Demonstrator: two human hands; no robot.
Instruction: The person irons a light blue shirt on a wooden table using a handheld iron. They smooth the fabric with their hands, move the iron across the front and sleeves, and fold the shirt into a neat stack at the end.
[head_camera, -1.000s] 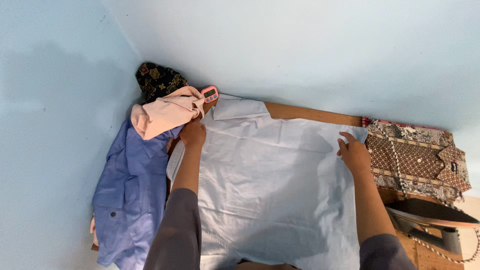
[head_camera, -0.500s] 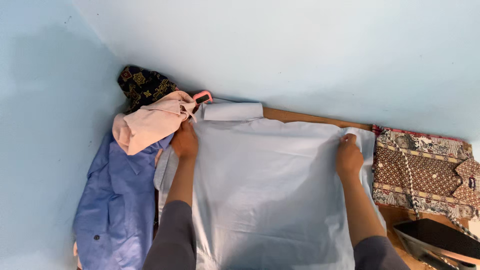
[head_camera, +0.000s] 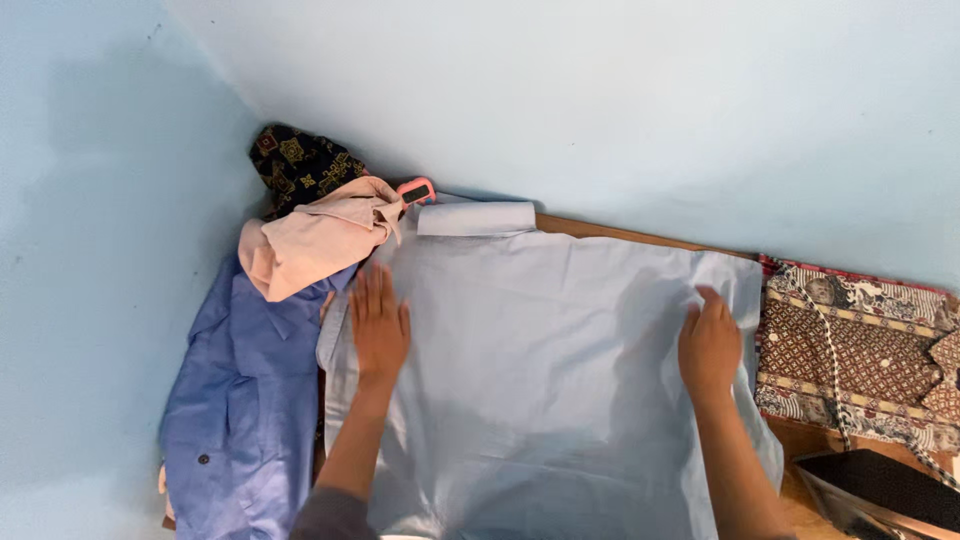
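Shirt (head_camera: 540, 370), pale blue, lies spread back-up across the wooden tabletop (head_camera: 640, 236), collar toward the wall. I see my left hand (head_camera: 379, 325) flat near its left shoulder and my right hand (head_camera: 709, 345) flat by the right edge; each grip is apart, palms pressing to keep the cloth taut and smooth. Unfolded clothes (head_camera: 270, 340) are piled left, a patterned folded shirt (head_camera: 850, 340) right.

Both hands, left (head_camera: 379, 325) and right (head_camera: 709, 343), lie flat, palms down, fingers extended.
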